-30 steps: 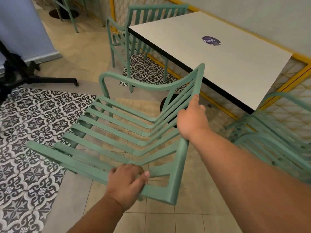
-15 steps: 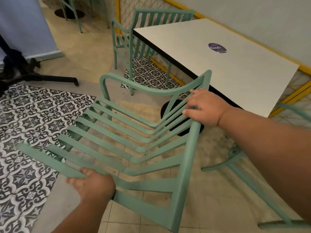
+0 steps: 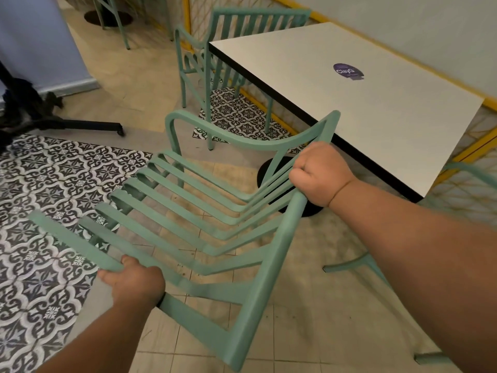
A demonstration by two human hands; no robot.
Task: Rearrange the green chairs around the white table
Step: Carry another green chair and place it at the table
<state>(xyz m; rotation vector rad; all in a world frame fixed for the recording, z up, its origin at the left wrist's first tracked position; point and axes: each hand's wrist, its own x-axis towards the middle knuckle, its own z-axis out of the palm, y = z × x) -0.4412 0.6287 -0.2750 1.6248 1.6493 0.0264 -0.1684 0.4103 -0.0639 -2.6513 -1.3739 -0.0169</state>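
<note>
I hold a green slatted chair (image 3: 204, 211) tilted in front of me, just left of the white table (image 3: 336, 103). My left hand (image 3: 135, 282) grips the chair's near rail at lower left. My right hand (image 3: 320, 173) is closed around the frame bar close to the table's near edge. A second green chair (image 3: 215, 57) stands upright at the table's far end. Part of a third green chair (image 3: 376, 267) shows under my right arm, mostly hidden.
The table's black round base (image 3: 269, 168) sits on the floor behind the held chair. A black stand with legs (image 3: 80, 125) lies at left on the patterned tiles. A yellow-framed mesh barrier (image 3: 473, 146) runs behind the table. Another green chair leg (image 3: 118, 25) shows at the top.
The chair has swung toward the table. My left hand slid left along the near rail. My right hand moved up the frame bar and closed into a fist.
</note>
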